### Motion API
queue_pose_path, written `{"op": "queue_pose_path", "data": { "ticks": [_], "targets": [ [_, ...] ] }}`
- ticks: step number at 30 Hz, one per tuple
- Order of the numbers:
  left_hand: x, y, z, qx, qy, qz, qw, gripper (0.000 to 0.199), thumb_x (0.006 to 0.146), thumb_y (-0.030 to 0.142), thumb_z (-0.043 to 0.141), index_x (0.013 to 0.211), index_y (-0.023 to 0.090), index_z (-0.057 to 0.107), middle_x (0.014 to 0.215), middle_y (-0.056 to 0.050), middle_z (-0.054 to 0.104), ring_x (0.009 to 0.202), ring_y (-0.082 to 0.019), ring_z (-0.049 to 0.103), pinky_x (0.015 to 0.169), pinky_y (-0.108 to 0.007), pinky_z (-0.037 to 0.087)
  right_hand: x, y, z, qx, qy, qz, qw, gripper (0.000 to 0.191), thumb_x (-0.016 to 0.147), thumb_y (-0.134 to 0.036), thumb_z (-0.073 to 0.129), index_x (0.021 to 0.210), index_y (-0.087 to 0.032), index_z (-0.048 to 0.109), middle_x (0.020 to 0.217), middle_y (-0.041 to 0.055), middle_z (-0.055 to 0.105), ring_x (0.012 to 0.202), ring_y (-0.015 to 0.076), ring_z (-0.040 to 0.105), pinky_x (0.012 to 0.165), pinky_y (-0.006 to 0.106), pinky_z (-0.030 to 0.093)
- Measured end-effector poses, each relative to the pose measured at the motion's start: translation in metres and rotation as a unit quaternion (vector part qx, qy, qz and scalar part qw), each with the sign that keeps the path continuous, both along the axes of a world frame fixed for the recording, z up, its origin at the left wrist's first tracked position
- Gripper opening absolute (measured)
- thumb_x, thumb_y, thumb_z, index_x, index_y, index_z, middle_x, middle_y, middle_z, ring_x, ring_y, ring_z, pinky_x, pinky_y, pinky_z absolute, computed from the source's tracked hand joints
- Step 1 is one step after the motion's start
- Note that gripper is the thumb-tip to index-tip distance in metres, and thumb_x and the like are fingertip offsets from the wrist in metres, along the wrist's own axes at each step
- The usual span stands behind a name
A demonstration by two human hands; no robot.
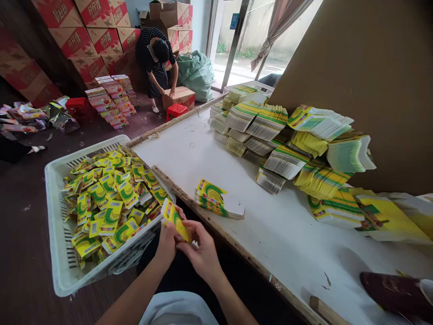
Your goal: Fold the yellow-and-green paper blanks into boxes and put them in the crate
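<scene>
Between both hands I hold a small yellow and green printed carton (176,221), tilted over my lap. My left hand (166,241) grips it along its left side, fingers closed. The fingers of my right hand (202,250) pinch its lower right end. On the table (182,151), just beyond my hands, lies a short stack of flat carton blanks (214,198) with the same print. To my left, a white plastic crate (54,216) is heaped with yellow-green cartons (110,216), many showing barcodes.
Piled bundles of flat blanks (270,131) cover the table's far right, against a large brown board (368,90). A dark maroon cup (392,293) lies at lower right. Beyond, another person (157,63) bends over a cardboard box (181,95), near a red stool (176,111) and stacked boxes (104,41).
</scene>
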State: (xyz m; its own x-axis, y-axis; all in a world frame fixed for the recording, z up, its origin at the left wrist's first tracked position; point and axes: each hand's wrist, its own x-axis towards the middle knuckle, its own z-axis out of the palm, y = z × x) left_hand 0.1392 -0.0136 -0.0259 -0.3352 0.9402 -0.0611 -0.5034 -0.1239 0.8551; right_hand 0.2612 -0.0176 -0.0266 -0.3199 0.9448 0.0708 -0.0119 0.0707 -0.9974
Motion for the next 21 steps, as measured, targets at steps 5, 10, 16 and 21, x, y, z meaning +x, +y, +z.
{"op": "queue_pose_path", "data": {
  "ticks": [5,10,16,21],
  "targets": [
    [-0.012,-0.001,-0.01,-0.019,0.112,-0.031,0.993,0.039,0.074,0.049,0.08,0.096,0.018,0.072,0.09,-0.005,0.074,0.085,-0.021,0.067,0.082,-0.032,0.055,0.026,0.015,0.0,0.083,-0.003,-0.054,0.995,0.015,0.088,-0.022,0.068,0.102,-0.026,0.073,0.088,0.0007,0.07,0.077,0.0157,0.065,0.069,0.027,0.052],
    [-0.035,0.0,0.009,0.004,0.203,-0.064,0.977,0.044,0.084,0.051,0.07,0.113,0.018,0.069,0.112,-0.011,0.074,0.106,-0.026,0.068,0.095,-0.038,0.053,0.049,0.024,0.006,0.234,-0.118,-0.113,0.958,0.028,0.092,-0.014,0.062,0.109,-0.031,0.076,0.086,0.0017,0.071,0.077,0.0167,0.065,0.068,0.029,0.052],
    [-0.044,-0.01,0.04,0.055,0.471,-0.138,0.869,0.097,0.062,0.056,0.087,0.144,0.024,0.046,0.15,-0.014,0.048,0.141,-0.036,0.044,0.119,-0.051,0.034,0.051,0.021,0.012,0.419,-0.265,-0.095,0.863,0.04,0.093,-0.008,0.056,0.114,-0.038,0.073,0.092,-0.0003,0.073,0.1,0.0209,0.063,0.108,0.048,0.04],
    [-0.024,-0.011,0.03,-0.03,0.535,-0.249,0.807,0.063,0.075,0.03,0.08,0.131,0.023,0.052,0.124,-0.009,0.066,0.113,-0.028,0.065,0.099,-0.044,0.053,0.033,0.005,0.007,0.357,-0.202,-0.125,0.903,0.056,0.091,-0.018,0.063,0.142,-0.039,0.052,0.133,0.0035,0.063,0.136,0.0268,0.047,0.121,0.055,0.025]
  ]
}}
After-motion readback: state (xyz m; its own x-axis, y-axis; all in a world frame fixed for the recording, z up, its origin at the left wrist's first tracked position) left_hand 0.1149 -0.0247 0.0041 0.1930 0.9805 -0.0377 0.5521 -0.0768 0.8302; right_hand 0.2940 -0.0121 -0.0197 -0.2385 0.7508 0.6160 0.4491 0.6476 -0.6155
